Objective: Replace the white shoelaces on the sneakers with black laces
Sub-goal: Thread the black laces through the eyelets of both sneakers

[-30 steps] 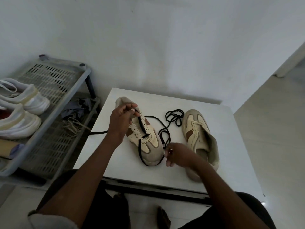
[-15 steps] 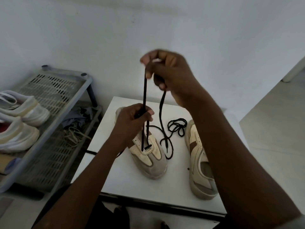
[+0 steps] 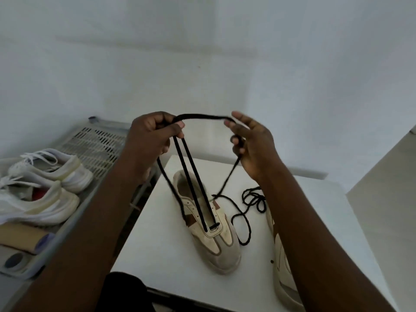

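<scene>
Reference item: the beige sneaker [image 3: 209, 233] lying mid-tabletop [image 3: 157, 255], toe towards the camera.

Far left of it: a grey slatted shoe rack [image 3: 99, 140] carrying two white sneakers [image 3: 56, 167] [image 3: 38, 203].

Above and left of it: the left hand [image 3: 150, 140], fingers clenched round the black lace [image 3: 198, 117]. Two taut strands drop from this grip to the sneaker's lowest eyelets. A third strand hangs down past the sneaker's left side.

Directly above it: the lace bridges across between the two hands.

Above and right of it: the right hand [image 3: 254, 145]. Upper fingers are extended under the lace and lower fingers are curled round a strand that falls to the sneaker's right side.

Right of it: slack black lace lies looped and coiled [image 3: 254, 198] on the tabletop.

Further right: a second beige sneaker [image 3: 283, 278], largely hidden by the right forearm.

Count: beige sneakers, two. White sneakers, two. Whether the coil is a separate lace cannot be told.
</scene>
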Motion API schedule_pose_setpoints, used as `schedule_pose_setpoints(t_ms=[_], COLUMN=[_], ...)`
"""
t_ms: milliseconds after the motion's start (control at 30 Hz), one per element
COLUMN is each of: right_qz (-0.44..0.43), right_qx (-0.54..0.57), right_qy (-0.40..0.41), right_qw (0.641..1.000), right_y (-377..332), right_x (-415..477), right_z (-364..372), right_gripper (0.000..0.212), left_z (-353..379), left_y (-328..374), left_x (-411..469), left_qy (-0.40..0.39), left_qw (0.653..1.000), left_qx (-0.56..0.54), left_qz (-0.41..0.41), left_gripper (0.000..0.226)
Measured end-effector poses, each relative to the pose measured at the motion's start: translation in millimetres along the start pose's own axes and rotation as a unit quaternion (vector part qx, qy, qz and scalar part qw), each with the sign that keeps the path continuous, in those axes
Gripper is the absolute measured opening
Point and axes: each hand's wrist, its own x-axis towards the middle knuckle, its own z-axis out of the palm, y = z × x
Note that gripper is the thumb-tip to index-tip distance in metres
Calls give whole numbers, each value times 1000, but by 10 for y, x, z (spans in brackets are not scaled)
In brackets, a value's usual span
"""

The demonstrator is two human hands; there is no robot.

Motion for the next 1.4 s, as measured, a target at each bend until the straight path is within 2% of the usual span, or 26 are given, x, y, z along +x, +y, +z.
schedule_pose_setpoints(t_ms=[100, 200, 367, 500, 633, 700, 867, 933, 1000, 1067, 1133, 1200, 1300, 1400], right_qz=[7, 12, 17, 11, -16, -42, -115, -141, -151, -122, -58, 4, 65, 64], right_qx=[-106, -158, -225, -158, -80, -27, 111, 122, 76, 4, -67, -119, -133, -123], right_qy=[9, 8, -35, -40, -75, -99, -221, -251, -234, -192, -166, -181, -231, -248], right_qw=[994, 987, 973, 987, 994, 994, 962, 950, 957, 974, 982, 976, 962, 959], right_y=[121, 197, 233, 36, -316, -501, -917, -936, -801, -532, -211, 107, 495, 766], right_x=[-32, -55, -163, -184, -198, -231, -393, -427, -424, -384, -337, -316, -363, -422], right_z=[-57, -12, 200, 354, 587, 765, 1303, 1518, 1716, 1821, 1791, 1692, 1532, 1338], right_gripper=[23, 9, 14, 22, 8, 9, 22, 23, 19, 15, 17, 25, 31, 27], left_z=[-128, -241, -408, -622, -891, -1002, -1230, -1269, -1289, -1306, -1295, -1249, -1106, -883], left_y=[136, 303, 598, 728, 837, 882, 881, 800, 688, 571, 460, 350, 186, 5], left_x=[69, 126, 175, 172, 156, 153, 119, 77, 33, -16, -67, -102, -146, -199], left_qy=[0, 15, 61, 93, 128, 145, 192, 194, 186, 182, 178, 168, 144, 107], left_qw=[1000, 999, 998, 996, 990, 987, 975, 975, 976, 977, 978, 980, 984, 988], left_qx=[26, 31, 2, -4, -50, -64, -111, -111, -109, -107, -107, -98, -83, -63], left_qz=[-11, -26, -26, -16, -13, -12, -15, -19, -23, -24, -29, -40, -63, -97], left_gripper=[9, 10, 13, 12, 15, 16, 16, 15, 15, 17, 18, 19, 20, 19])
